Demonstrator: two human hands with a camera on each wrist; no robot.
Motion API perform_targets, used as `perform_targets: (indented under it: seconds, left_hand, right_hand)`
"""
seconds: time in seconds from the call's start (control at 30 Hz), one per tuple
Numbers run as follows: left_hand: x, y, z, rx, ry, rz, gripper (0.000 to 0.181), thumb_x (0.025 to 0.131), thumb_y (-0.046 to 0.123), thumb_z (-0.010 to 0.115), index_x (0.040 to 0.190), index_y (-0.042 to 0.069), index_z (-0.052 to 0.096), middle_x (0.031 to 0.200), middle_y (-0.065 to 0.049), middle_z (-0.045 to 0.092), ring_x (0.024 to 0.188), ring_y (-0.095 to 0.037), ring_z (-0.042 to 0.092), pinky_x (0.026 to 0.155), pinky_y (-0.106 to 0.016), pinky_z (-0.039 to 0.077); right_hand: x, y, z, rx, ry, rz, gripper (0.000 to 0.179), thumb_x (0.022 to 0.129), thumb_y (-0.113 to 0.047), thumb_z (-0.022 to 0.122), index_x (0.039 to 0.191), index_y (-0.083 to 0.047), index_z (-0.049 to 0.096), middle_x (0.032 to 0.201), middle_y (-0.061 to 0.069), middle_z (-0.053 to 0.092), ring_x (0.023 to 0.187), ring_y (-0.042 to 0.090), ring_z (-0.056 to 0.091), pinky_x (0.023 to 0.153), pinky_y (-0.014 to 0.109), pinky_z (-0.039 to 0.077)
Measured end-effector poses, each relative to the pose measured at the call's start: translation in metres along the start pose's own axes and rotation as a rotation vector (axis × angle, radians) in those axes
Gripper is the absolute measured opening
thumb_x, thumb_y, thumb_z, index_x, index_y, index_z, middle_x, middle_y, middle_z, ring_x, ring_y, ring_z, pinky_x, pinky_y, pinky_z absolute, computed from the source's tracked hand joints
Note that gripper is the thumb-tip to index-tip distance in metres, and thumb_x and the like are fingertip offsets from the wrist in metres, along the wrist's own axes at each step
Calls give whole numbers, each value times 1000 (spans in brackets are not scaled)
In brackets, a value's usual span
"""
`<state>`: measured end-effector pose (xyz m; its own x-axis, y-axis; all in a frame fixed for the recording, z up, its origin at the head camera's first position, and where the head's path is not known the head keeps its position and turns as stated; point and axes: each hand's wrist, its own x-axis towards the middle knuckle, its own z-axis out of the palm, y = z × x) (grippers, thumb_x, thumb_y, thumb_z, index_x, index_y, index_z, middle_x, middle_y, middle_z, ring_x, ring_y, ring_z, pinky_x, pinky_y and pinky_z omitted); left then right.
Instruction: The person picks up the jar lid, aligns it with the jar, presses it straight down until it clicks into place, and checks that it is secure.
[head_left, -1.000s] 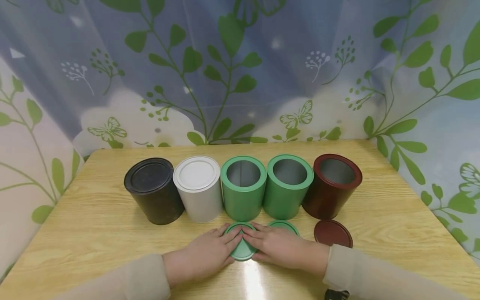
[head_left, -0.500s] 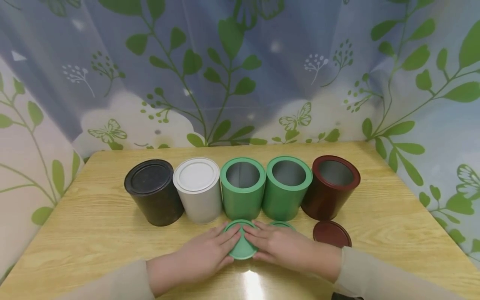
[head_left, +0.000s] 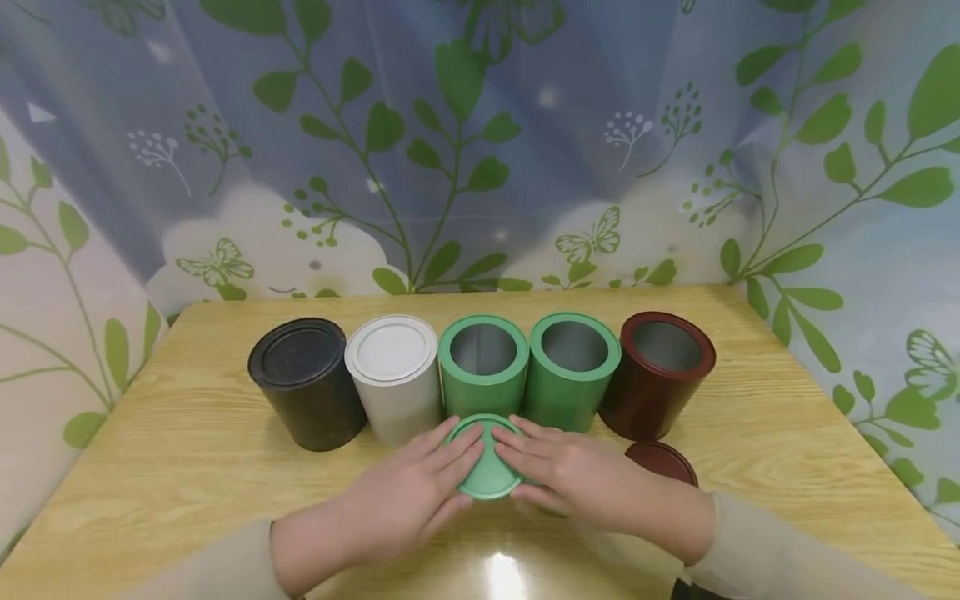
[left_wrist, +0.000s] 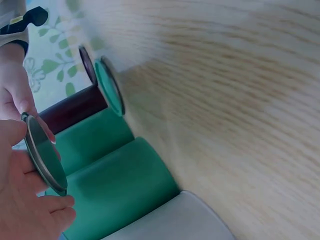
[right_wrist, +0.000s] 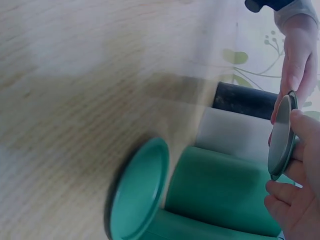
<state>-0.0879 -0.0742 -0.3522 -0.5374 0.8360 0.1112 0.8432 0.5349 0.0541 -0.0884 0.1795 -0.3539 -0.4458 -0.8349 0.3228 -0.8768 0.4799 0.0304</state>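
One green lid sits between left hand and right hand, gripped by both.

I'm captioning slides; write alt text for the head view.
A person's left hand and right hand hold a round green lid. Behind, on a wood-grain table, left to right: lidded black cylindrical can, lidded white can, two open green cans, open dark-red can.

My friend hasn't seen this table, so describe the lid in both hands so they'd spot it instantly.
On the wooden table, find the middle can in a row of five. In front of it, the left hand and right hand hold a round green lid. Unlike the other green lid and dark red lid, it is off the table.
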Motion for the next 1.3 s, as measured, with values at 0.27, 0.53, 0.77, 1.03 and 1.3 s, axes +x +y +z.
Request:
perform_targets:
  seconds: [0.27,0.53,0.77,1.03,1.3]
  left_hand:
    - [6,0,-11,-4,53,-1,57,100,41,39,143,3,36,149,-10,29,136,-34,24,100,-49,35]
    - [11,-4,-21,26,135,18,56,100,39,37,142,3,37,149,-11,31,136,-34,25,98,-49,37]
    - [14,-8,-27,8,169,30,55,100,37,40,142,2,38,147,-12,33,136,-35,24,103,-48,32]
    - [21,-17,-29,16,181,22,54,100,35,42,142,2,38,147,-13,33,137,-33,22,108,-44,25]
    - [28,-25,-30,9,166,-1,54,100,35,41,141,1,38,147,-14,33,136,-36,24,109,-44,23]
  right_hand:
    - [2,4,-12,-7,109,-18,47,95,-35,52,124,1,59,131,12,53,121,28,49,89,35,47]
    - [8,8,-25,-3,187,-29,50,99,-38,41,124,1,59,131,12,53,121,28,50,88,35,48]
    - [13,12,-29,36,186,-26,48,98,-34,48,126,3,56,133,14,51,122,31,47,89,37,47]
    - [18,19,-31,87,128,72,55,97,-42,46,131,1,52,138,13,47,126,31,42,93,42,44]
    - [27,25,-32,67,38,145,56,91,-35,60,135,-1,49,141,11,42,131,30,36,97,43,40]
